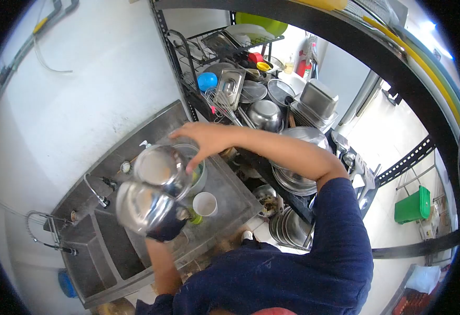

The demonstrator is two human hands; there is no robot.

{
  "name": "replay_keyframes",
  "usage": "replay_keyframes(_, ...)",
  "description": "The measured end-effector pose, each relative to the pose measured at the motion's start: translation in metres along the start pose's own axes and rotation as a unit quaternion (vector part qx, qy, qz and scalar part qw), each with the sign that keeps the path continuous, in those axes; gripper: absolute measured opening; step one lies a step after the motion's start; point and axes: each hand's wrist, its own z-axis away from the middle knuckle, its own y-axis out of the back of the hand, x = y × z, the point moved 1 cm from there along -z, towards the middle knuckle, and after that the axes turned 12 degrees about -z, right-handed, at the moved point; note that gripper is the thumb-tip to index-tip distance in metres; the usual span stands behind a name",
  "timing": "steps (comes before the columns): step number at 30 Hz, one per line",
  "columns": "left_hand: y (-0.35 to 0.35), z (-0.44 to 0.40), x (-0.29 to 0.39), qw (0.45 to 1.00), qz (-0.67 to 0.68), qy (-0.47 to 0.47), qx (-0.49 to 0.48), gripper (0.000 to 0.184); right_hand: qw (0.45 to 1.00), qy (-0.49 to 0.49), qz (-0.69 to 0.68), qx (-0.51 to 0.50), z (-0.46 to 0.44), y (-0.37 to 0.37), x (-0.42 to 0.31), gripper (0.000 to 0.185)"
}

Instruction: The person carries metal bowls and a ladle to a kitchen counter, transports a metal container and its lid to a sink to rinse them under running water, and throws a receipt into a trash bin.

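Two shiny metal bowls, a lower one and an upper one, are raised over the sink counter, overlapping and blurred by motion. My left forearm rises to the lower bowl, and my left hand holds it from below, its fingers mostly hidden behind the metal. My right hand reaches across from the right with thumb and fingers spread, its thumb beside the upper bowl's rim. Whether the thumb touches the rim, I cannot tell. Just behind stand a large pale container and a white cup.
The metal sink has its basins at left, with faucets along the wall. A black rack at right carries stacked pans, lids, a whisk and utensils. More pans sit low beneath it. A green bin stands farther right.
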Motion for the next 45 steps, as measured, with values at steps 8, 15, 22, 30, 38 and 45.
replay_keyframes(8, -0.028, 0.101, 0.09, 0.938, -0.258, -0.166, 0.164, 0.035, 0.832, -0.447, 0.328, 0.016, 0.045, 0.157, 0.198, 0.025)
replay_keyframes(15, -0.017, 0.181, 0.087, 0.759, -0.491, -0.285, 0.318, 0.037, 0.783, -0.465, 0.377, 0.169, 0.04, 0.219, 0.312, 0.023)
replay_keyframes(22, -0.028, 0.154, 0.067, 0.818, -0.317, -0.387, 0.285, 0.023, 0.743, -0.497, 0.398, 0.207, 0.044, 0.239, 0.478, 0.035)
replay_keyframes(30, -0.066, 0.066, 0.036, 0.811, -0.164, -0.465, 0.314, 0.018, 0.743, -0.45, 0.417, 0.267, 0.047, 0.228, 0.496, 0.049)
replay_keyframes(38, -0.058, 0.063, 0.041, 0.83, -0.171, -0.43, 0.31, 0.021, 0.753, -0.378, 0.304, 0.443, 0.025, 0.219, 0.405, 0.043)
replay_keyframes(45, -0.046, 0.105, 0.072, 0.881, -0.15, -0.338, 0.295, 0.017, 0.792, -0.439, 0.174, 0.388, 0.06, 0.213, 0.353, 0.032)
